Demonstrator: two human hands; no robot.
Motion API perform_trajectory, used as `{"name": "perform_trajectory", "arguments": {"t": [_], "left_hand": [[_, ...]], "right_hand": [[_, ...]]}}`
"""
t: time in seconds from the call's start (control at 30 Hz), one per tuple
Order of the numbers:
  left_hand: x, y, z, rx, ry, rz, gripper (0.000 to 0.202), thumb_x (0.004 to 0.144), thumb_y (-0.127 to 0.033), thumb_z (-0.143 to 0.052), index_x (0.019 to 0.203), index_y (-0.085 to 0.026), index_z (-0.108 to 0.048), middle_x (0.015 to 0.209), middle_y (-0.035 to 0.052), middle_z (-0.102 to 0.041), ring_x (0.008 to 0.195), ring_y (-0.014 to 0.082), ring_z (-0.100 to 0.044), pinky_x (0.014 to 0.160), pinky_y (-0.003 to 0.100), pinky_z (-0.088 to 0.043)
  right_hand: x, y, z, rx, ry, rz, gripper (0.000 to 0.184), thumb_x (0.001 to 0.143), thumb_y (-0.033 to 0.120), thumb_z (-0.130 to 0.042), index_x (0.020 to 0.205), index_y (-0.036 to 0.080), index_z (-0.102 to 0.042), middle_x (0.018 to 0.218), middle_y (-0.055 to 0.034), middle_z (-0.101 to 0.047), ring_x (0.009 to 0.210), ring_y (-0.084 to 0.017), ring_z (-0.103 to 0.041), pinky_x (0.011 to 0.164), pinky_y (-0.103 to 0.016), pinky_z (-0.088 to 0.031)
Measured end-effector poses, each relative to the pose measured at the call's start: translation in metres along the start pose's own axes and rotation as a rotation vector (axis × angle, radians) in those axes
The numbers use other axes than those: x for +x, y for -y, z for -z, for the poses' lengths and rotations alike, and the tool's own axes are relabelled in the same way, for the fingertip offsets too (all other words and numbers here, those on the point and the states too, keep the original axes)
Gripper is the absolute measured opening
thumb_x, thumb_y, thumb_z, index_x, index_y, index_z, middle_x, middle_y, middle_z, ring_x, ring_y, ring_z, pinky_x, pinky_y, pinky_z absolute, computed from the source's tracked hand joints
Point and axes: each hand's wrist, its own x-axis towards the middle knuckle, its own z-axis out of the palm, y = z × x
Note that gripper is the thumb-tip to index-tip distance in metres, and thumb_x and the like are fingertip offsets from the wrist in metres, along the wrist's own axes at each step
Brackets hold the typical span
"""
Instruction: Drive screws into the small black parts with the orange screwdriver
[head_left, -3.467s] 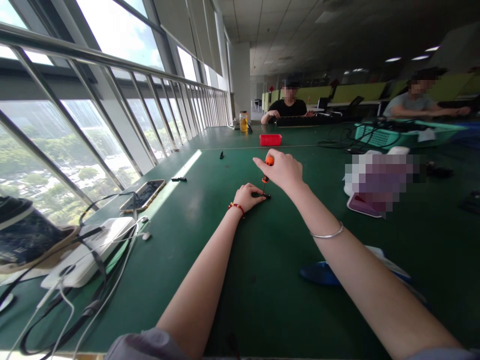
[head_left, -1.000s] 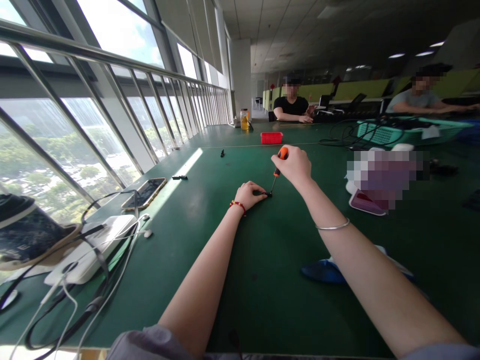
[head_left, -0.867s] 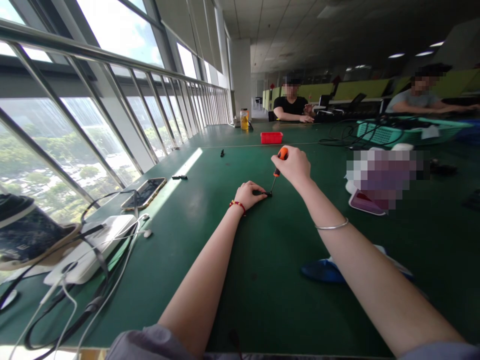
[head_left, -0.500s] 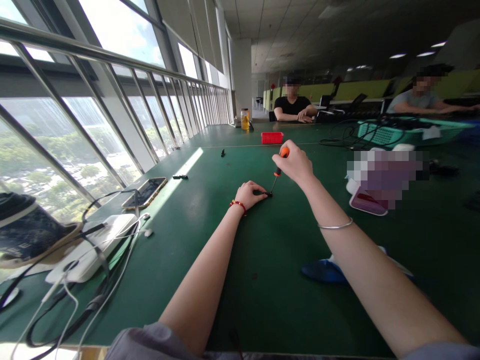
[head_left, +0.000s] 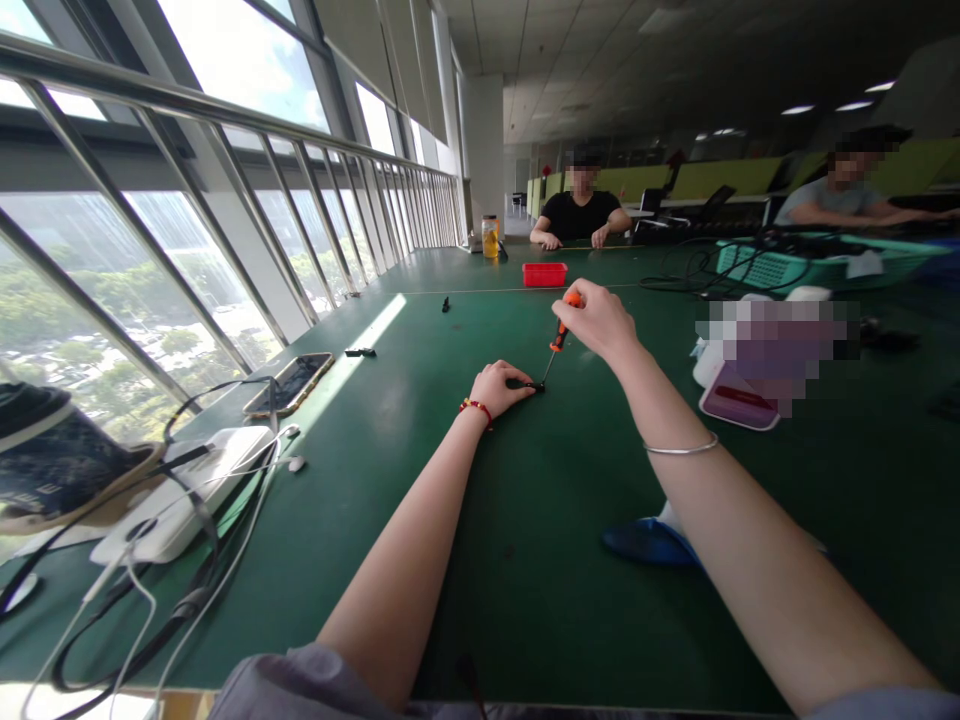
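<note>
My left hand [head_left: 499, 387] rests on the green table and pinches a small black part [head_left: 535, 385] between thumb and fingers. Its exact kind is too small to make out. In my right hand [head_left: 600, 318] is a screwdriver [head_left: 557, 335] with an orange and black handle, gripped near the top. The screwdriver leans to the right, its metal shaft slanting down so that the tip meets the right end of the black part. Further off on the table lie two other small black pieces, one [head_left: 361, 352] by the strip of sunlight and one [head_left: 445, 304] further back.
A red tray [head_left: 544, 274] stands beyond my hands. Left are a phone [head_left: 291, 385], a white power strip [head_left: 187, 500] and tangled cables. At right lie a purple-and-white object [head_left: 739, 400], a blue item [head_left: 649, 541] and a teal basket [head_left: 832, 268]. Two people sit further back.
My right hand has shifted slightly right and loosened around the handle, tilting the screwdriver further. My left hand and the black part stay put. The person opposite has moved their hands apart.
</note>
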Motion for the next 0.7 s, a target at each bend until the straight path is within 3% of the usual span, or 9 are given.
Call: {"name": "perform_trajectory", "arguments": {"t": [0.13, 0.27, 0.33, 0.5, 0.7], "left_hand": [[0.0001, 0.0000, -0.0003, -0.004, -0.001, 0.007, 0.022, 0.071, -0.040, -0.068, 0.087, -0.026, -0.073, 0.097, 0.0034, -0.063, 0.094, 0.0208, -0.056, 0.094, 0.037, -0.043], [-0.0001, -0.0010, 0.0006, -0.003, 0.004, 0.005, 0.021, 0.071, -0.039, -0.068, 0.088, -0.026, -0.073, 0.097, 0.0035, -0.064, 0.094, 0.0209, -0.056, 0.094, 0.037, -0.043], [-0.0004, -0.0017, 0.0012, 0.001, 0.007, 0.001, 0.022, 0.071, -0.039, -0.068, 0.088, -0.026, -0.073, 0.097, 0.0036, -0.064, 0.095, 0.0211, -0.056, 0.094, 0.037, -0.043], [-0.0010, -0.0037, 0.0023, 0.003, 0.012, 0.009, 0.022, 0.072, -0.039, -0.068, 0.088, -0.025, -0.073, 0.097, 0.0040, -0.064, 0.096, 0.0213, -0.056, 0.094, 0.037, -0.042], [-0.0006, -0.0035, 0.0017, 0.008, 0.014, 0.012, 0.022, 0.072, -0.040, -0.068, 0.088, -0.026, -0.073, 0.097, 0.0036, -0.064, 0.096, 0.0211, -0.056, 0.094, 0.037, -0.042]], "right_hand": [[0.0010, -0.0025, 0.0003, -0.068, -0.006, -0.013, 0.040, 0.076, 0.057, -0.041, 0.062, 0.022, -0.053, 0.068, -0.0054, -0.058, 0.069, -0.022, -0.053, 0.059, -0.030, -0.034], [0.0032, -0.0042, 0.0014, -0.016, 0.054, 0.010, 0.020, 0.070, 0.043, -0.052, 0.073, 0.024, -0.059, 0.074, -0.0026, -0.061, 0.070, -0.020, -0.053, 0.059, -0.029, -0.035], [0.0040, -0.0037, 0.0018, 0.025, 0.118, 0.024, 0.021, 0.068, 0.042, -0.055, 0.078, 0.024, -0.059, 0.077, -0.0017, -0.062, 0.069, -0.019, -0.054, 0.060, -0.029, -0.037], [0.0018, -0.0007, -0.0015, -0.020, 0.052, -0.015, 0.044, 0.072, 0.065, -0.045, 0.066, 0.023, -0.059, 0.074, -0.0049, -0.062, 0.075, -0.023, -0.056, 0.063, -0.033, -0.039], [0.0018, -0.0010, 0.0005, -0.025, 0.028, 0.005, 0.019, 0.068, 0.040, -0.055, 0.080, 0.025, -0.059, 0.081, -0.0021, -0.063, 0.075, -0.020, -0.055, 0.062, -0.030, -0.038]]}}
